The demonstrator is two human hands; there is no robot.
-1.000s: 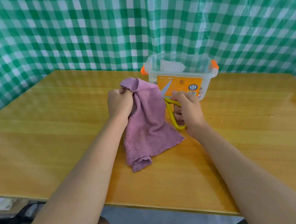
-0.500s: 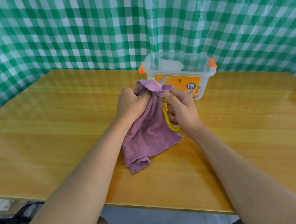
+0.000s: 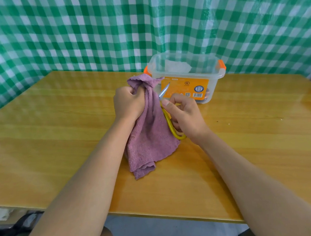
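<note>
A purple cloth [image 3: 149, 137] hangs from my left hand [image 3: 128, 103], which grips its bunched top above the wooden table [image 3: 57, 136]; the cloth's lower end rests on the table. My right hand [image 3: 185, 117] holds yellow-handled scissors [image 3: 170, 124], fingers curled through the handle loops. The metal blades [image 3: 164, 92] point up and away, just right of the cloth's gathered top and close against it. Part of the handles is hidden by my fingers.
A clear plastic box [image 3: 217, 75] with orange clips and an orange label stands behind my hands, something white inside. A green checked curtain [image 3: 85, 29] closes off the back. The table's front edge [image 3: 160, 215] is near my body.
My left hand raised the cloth's top toward the scissors and wrapped it over the blades; now the blades show again to the right of the bunched cloth. Both hands stayed close together.
</note>
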